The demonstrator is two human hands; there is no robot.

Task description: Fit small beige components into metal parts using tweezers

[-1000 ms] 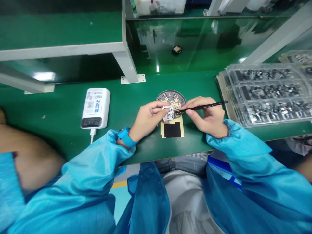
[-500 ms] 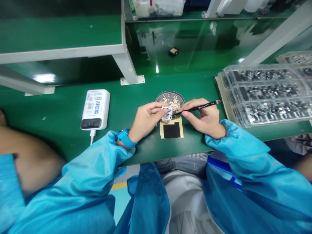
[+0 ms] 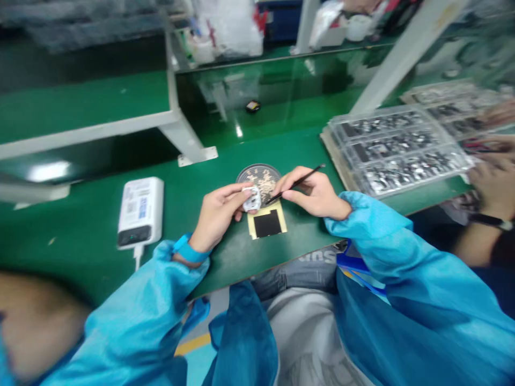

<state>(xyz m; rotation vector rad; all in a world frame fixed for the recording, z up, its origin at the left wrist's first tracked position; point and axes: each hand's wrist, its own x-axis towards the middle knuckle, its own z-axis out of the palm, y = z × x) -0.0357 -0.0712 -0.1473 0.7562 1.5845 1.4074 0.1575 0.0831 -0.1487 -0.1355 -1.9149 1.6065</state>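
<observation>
**Small white frame and black pick worked over a perforated dish**

The left hand (image 3: pixel 217 212) is curled almost closed, thumb and fingers pinching a small white moulded frame (image 3: pixel 252 199), which is held just above the bench beside the edge of a round dark perforated dish (image 3: pixel 246 174). The right hand (image 3: pixel 309 193) grips a slim black pointed tool (image 3: pixel 298 183) like a pen, and its fine tip reaches toward the frame. The dish holds a scatter of thin tan pieces (image 3: pixel 263 182).

Just below the frame, a pale yellow backing sheet (image 3: pixel 255 228) carries a matte black square (image 3: pixel 267 223). To the left, a white power bank (image 3: pixel 140 212) lies on the glossy green workbench (image 3: pixel 92 214); its printed QR code and blue characters are too small to read, and a white cable (image 3: pixel 138 256) runs from its end. A bright blue wristband (image 3: pixel 189 249) circles the left wrist, and crinkly blue smock sleeves (image 3: pixel 374 230) cover both arms. Clear plastic trays (image 3: pixel 396 150) of dark metallic parts sit at the right. Beyond them, a co-worker's hands (image 3: pixel 493 182) show at the frame edge, with a black watch strap (image 3: pixel 493 222) on one wrist.
</observation>
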